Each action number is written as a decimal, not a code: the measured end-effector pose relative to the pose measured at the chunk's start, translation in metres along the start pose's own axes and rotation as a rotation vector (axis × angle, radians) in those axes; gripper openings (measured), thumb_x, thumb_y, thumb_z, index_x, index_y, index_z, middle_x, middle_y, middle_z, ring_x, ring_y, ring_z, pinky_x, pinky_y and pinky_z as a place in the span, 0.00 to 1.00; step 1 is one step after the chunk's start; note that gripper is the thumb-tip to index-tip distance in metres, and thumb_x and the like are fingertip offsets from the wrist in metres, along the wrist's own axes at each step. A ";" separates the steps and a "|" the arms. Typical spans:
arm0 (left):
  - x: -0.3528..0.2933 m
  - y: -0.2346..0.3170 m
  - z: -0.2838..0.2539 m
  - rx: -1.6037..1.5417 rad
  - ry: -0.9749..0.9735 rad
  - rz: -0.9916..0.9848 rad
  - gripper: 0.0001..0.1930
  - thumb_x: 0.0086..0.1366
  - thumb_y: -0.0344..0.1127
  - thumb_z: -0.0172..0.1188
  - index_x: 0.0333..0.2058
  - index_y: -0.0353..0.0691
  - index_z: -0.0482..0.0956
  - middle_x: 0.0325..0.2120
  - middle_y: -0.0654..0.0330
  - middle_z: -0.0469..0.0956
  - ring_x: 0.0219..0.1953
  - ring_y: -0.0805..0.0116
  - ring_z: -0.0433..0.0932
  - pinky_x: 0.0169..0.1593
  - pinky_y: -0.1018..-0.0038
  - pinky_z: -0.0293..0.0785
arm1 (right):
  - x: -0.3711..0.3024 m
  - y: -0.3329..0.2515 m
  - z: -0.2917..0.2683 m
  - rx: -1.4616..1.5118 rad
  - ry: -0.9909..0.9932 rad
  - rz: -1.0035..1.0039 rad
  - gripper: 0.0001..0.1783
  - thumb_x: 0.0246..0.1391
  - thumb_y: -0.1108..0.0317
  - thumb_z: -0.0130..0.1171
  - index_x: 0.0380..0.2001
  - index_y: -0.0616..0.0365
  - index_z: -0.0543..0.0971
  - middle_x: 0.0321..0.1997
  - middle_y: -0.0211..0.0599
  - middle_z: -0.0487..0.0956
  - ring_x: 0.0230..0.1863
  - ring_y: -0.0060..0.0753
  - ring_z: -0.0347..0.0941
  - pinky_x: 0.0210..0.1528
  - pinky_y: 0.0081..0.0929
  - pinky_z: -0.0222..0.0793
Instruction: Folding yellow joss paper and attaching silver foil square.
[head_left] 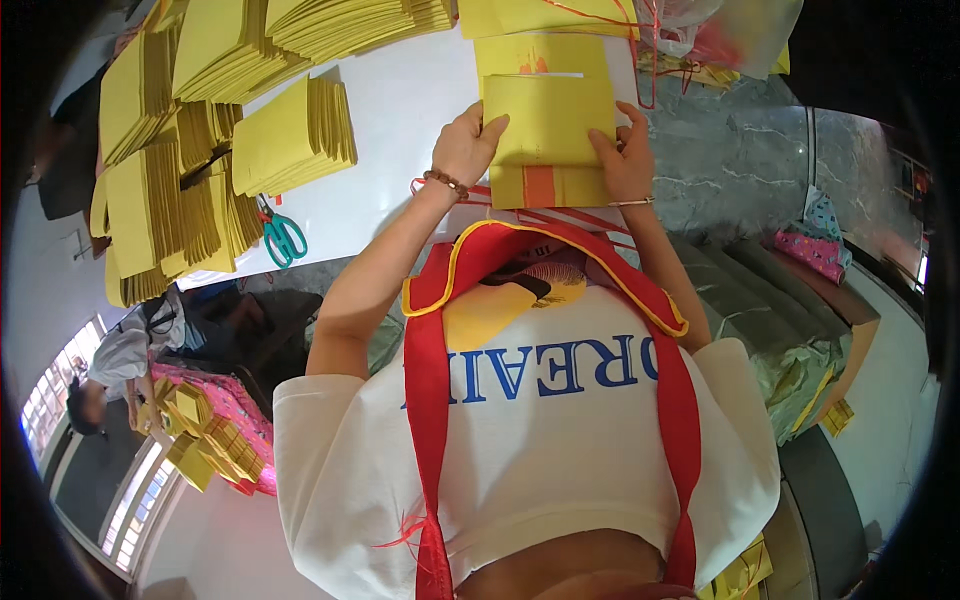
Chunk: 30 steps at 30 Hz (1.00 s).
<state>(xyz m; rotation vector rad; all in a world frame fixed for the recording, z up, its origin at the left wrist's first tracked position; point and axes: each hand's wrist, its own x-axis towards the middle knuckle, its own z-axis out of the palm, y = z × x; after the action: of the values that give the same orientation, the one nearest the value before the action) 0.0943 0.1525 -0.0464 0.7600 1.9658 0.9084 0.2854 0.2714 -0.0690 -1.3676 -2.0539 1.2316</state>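
My left hand [468, 148] grips the left edge of a yellow folded paper sheet [548, 122], thumb on top. At its right edge my right hand [628, 165] pinches the same sheet, its index finger raised. Beneath it lies more yellow paper with an orange-red band [539, 187], showing along the near side. Beyond the sheet's far edge, yellow paper with a red print [533, 57] shows. Thin red strings [575, 218] lie along the table edge close to my wrists.
Teal-handled scissors [284, 240] lie at the white table's [395, 110] near left edge. Stacks of folded yellow paper [290, 135] crowd the left side. Clear plastic bags [735, 35] sit at the far right. Grey-green wrapped bundles [770, 320] stand right; another person [125, 350] works at left.
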 end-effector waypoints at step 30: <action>0.015 0.004 0.045 0.807 0.120 0.868 0.28 0.55 0.51 0.55 0.54 0.53 0.65 0.56 0.54 0.60 0.58 0.54 0.58 0.57 0.53 0.52 | -0.013 -0.018 -0.002 -0.125 0.094 -0.076 0.30 0.47 0.56 0.57 0.53 0.53 0.64 0.43 0.40 0.74 0.43 0.42 0.70 0.44 0.45 0.60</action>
<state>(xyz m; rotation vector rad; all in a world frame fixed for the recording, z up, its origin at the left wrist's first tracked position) 0.1261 0.1801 -0.0678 2.1690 2.1017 0.5748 0.2834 0.2587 -0.0511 -1.3606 -2.1268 1.0034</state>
